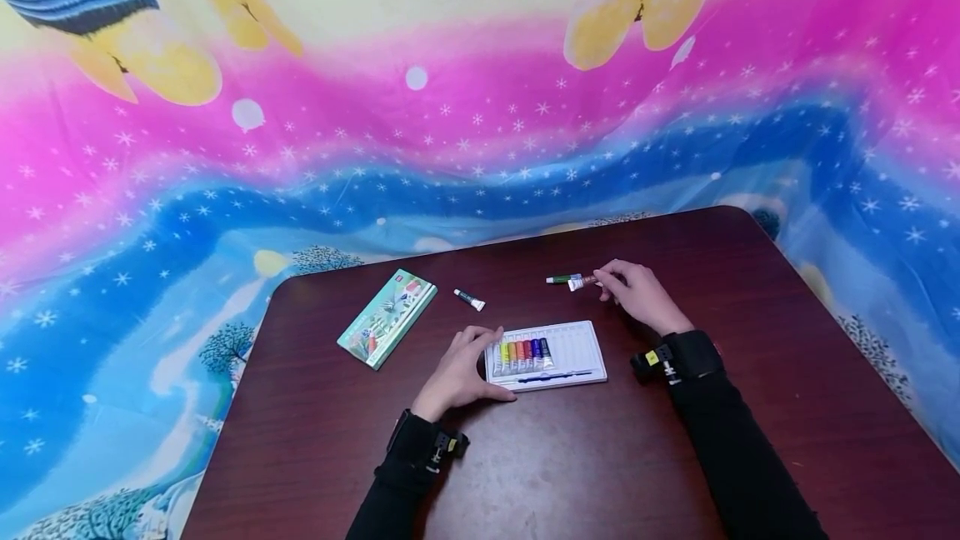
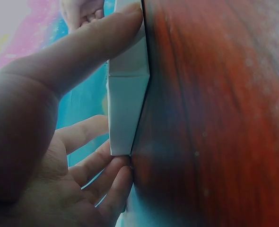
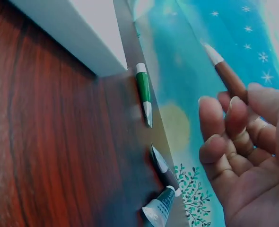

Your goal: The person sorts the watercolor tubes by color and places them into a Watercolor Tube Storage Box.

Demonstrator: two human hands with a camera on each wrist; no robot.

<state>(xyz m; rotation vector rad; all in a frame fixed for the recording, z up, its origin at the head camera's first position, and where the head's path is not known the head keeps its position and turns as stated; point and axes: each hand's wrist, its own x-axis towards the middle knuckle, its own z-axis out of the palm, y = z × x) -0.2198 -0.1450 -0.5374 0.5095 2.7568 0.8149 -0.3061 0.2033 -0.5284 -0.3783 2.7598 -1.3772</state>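
My left hand [image 1: 461, 369] grips the left end of a white paint box [image 1: 581, 340], with the thumb along its near side and the fingers at its far left corner. In the box lie several paint tubes [image 1: 521, 351], yellow through dark blue, and a thin blue brush [image 1: 555, 377]. My right hand [image 1: 637, 294] pinches a brown paint tube [image 3: 231, 78] between thumb and fingers above the table, right of the box's far side. Beneath it, a green tube [image 3: 143, 85], a dark brown tube [image 3: 165, 172] and a dark green tube [image 3: 159, 207] lie on the wood.
A green illustrated carton [image 1: 387, 317] lies left of the paint box. Between them and farther back is a dark tube [image 1: 469, 299]. The dark red wooden table [image 1: 555, 473] meets a colourful printed cloth [image 1: 450, 123] behind its far edge.
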